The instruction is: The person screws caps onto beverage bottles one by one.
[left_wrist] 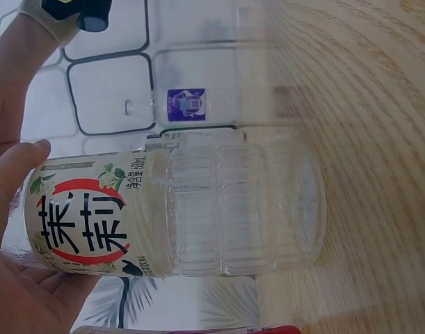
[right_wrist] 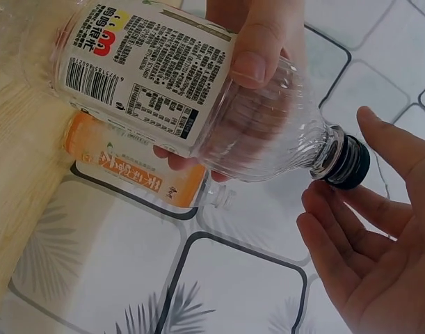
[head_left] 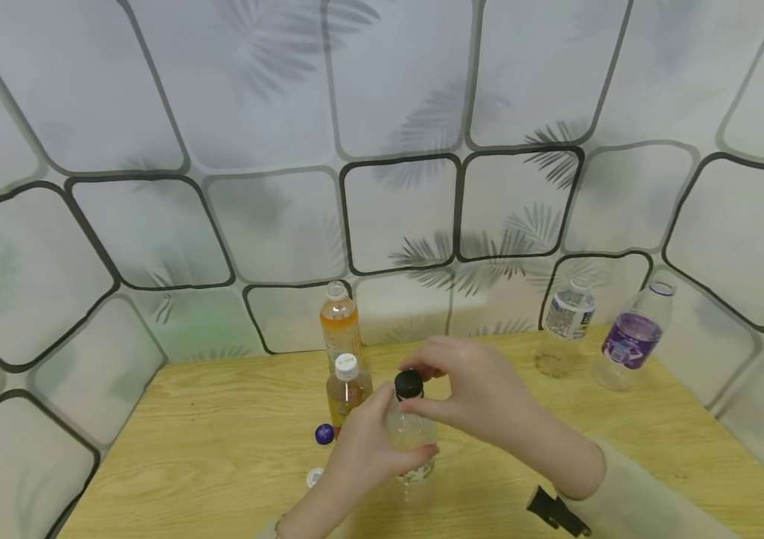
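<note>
Clear bottle looks empty, standing upright on the tabletop, black cap pointing up. Left hand wraps its body; right hand has fingertips around the cap. Two orange drink bottles stand just behind.

The light wooden table lay bare along its near-left side and across the wide middle stretch to the right of the hands, so a hand could pass there. Just left of the held clear plastic bottle with a black cap stood two orange-filled bottles, a capped one and an uncapped one behind it, blocking the far-left approach. A small purple cap and a white cap lay near them. At the far right, a clear uncapped bottle and a purple-labelled bottle stood against the patterned wall, which closed off the far side.
</note>
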The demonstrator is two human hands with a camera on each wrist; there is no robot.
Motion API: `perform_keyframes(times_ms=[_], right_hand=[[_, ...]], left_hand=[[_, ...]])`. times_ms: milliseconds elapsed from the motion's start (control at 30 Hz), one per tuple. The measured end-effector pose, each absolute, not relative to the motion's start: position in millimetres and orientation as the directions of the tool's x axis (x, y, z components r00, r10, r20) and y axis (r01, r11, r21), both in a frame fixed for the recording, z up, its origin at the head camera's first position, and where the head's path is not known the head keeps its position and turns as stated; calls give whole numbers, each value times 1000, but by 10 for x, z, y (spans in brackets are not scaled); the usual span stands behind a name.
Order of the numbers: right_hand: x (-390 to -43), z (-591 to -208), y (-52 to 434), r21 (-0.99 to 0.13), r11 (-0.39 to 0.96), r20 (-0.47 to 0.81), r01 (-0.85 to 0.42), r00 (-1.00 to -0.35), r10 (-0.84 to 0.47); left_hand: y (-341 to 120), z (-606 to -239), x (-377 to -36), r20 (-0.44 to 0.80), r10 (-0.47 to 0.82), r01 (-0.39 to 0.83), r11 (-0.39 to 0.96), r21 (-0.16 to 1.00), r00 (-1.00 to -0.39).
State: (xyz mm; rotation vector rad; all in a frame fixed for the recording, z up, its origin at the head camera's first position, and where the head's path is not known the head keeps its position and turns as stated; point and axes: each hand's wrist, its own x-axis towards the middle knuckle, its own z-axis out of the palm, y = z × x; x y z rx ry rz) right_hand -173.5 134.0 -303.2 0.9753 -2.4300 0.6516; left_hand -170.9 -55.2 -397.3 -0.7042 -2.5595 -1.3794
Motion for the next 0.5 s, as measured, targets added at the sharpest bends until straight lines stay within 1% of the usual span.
perform_keyframes(times_ms=[100, 200, 333, 500], right_hand=[[-1715, -3051, 1373, -269, 636, 550, -723, -658, -515], [-1702, -3055, 1408, -305, 613, 563, -729, -657, -501], [-1737, -3046, 1430, -386, 547, 560, -743, -660, -501], [-1799, -3038, 1443, -514, 420, 496, -748, -659, -566]], left_hand=[[-550, -3973, -1712, 344, 332, 471, 476, 743, -878], [-551, -3966, -1711, 334, 333, 463, 475, 748, -882], [-556, -3955, -1705, 313, 337, 446, 463, 766, -888], [-557, -3951, -1710, 318, 341, 453, 462, 763, -884]])
